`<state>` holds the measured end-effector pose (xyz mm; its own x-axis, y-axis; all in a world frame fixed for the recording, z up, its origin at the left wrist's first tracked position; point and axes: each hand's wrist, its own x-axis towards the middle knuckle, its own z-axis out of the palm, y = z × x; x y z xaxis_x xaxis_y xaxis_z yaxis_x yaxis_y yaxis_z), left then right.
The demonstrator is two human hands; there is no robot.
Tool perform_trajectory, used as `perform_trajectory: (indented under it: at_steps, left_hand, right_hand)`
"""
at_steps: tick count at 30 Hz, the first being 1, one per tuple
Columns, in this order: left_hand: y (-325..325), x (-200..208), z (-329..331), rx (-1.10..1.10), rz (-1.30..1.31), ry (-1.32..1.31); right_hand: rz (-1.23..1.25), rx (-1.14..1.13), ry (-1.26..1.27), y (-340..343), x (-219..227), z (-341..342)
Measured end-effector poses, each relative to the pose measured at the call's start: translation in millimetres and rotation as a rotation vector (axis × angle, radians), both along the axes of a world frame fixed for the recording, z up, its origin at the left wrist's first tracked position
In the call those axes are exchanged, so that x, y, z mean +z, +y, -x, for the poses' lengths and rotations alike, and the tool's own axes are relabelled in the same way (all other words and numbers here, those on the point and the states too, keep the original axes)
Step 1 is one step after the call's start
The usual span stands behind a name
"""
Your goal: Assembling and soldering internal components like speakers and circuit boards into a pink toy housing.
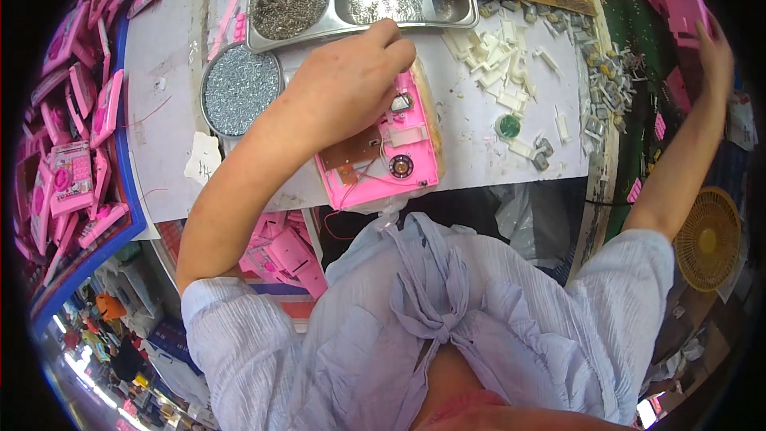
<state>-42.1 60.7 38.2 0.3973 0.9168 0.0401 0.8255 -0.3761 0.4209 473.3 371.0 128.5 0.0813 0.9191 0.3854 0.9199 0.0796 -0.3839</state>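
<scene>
My left hand (355, 72) reaches over an open pink plastic toy casing (415, 161) that lies on the white worktop. Its fingers are curled closed at the casing's far end, and whatever they pinch is hidden beneath them. Inside the casing show a round black speaker (400, 165), a brown circuit board (351, 150), thin wires and a white plastic piece (407, 136). Far out to the right, my right hand (716, 56) closes on the edge of a large pink plastic shell (677, 1). Part of that hand is cut by the dark rim of the picture.
A steel tray (363, 28) of small screws or springs stands beyond the casing. Left of it sits a round dish (239, 89) of small metal screws. White plastic pieces (503, 64) and small motors (606, 84) lie on the right. Pink casings (72, 172) fill a blue-edged bin at left.
</scene>
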Motion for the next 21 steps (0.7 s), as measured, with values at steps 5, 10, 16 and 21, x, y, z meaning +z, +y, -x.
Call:
perform_trajectory:
  at_steps: [5,10,16,21]
  left_hand:
    - [-21,41,22,0.103,-0.407,-0.418]
    - [-35,91,3,-0.089,-0.169,-0.491]
    - [-85,79,16,0.49,0.015,-1.181]
    - [-106,5,-7,0.707,0.03,-1.258]
  right_hand:
    - [0.119,0.619,0.387,-212,52,108]
    - [0.33,1.533,-0.036,-241,48,249]
    - [-0.591,0.997,0.317,-247,10,313]
    - [0.65,0.907,1.005,-338,-83,290]
